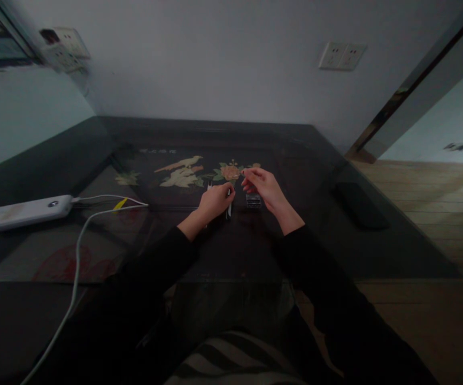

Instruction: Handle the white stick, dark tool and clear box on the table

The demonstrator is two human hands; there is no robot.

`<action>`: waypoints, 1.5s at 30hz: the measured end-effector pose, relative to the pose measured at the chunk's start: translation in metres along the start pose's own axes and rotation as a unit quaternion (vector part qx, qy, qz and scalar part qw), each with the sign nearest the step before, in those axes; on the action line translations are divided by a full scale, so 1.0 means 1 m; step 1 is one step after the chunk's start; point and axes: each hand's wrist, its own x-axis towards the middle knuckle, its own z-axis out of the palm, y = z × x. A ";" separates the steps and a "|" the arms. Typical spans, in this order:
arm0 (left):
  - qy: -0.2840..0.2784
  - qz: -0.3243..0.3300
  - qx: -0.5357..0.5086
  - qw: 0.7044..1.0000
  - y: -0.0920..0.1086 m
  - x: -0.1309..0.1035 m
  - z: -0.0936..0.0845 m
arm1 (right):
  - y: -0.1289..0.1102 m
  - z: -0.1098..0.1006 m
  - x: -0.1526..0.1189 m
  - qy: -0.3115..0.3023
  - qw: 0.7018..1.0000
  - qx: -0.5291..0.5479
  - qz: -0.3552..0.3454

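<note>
My left hand (215, 200) is over the middle of the dark table, its fingers curled and pinched together. Just below its fingertips is a thin silvery strip (229, 211); whether the hand grips it, I cannot tell. Behind the knuckles a small pale pronged piece (209, 184) sticks out, partly hidden. My right hand (267, 188) faces the left one, thumb and fingertips pinched, perhaps around something too small to make out. Beside its wrist sits a small dark, glossy block with light edges (253, 201). The two hands are apart.
The dark table (315, 256) bears a printed bird and flowers. At left lies a white power bank (26, 211) with a white cable (78, 256) and yellow tag (120, 203). A black flat phone-like object (360, 206) lies right. Wall sockets (341, 56) are behind.
</note>
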 end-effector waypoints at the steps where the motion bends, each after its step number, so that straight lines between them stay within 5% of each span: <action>1: 0.014 0.006 -0.013 1.000 -0.001 0.001 0.000 | 0.000 0.000 0.000 -0.002 1.000 0.000 0.000; 9: 0.229 0.180 -0.128 0.948 -0.003 0.004 -0.009 | 0.001 -0.002 -0.001 -0.038 0.999 0.003 0.010; 17: 0.197 0.204 -0.116 0.952 0.000 0.000 -0.008 | -0.001 0.001 -0.006 -0.067 0.997 -0.018 0.036; 27: 0.236 0.209 -0.157 0.936 -0.002 0.000 -0.011 | 0.001 0.000 -0.004 -0.081 0.996 -0.027 0.041; 36: 0.252 0.134 -0.252 0.925 -0.002 0.005 -0.010 | 0.002 -0.001 -0.001 -0.044 0.998 0.017 0.040; 45: 0.243 0.134 -0.219 0.935 -0.005 0.007 -0.008 | 0.004 -0.003 0.001 -0.014 1.000 0.003 0.008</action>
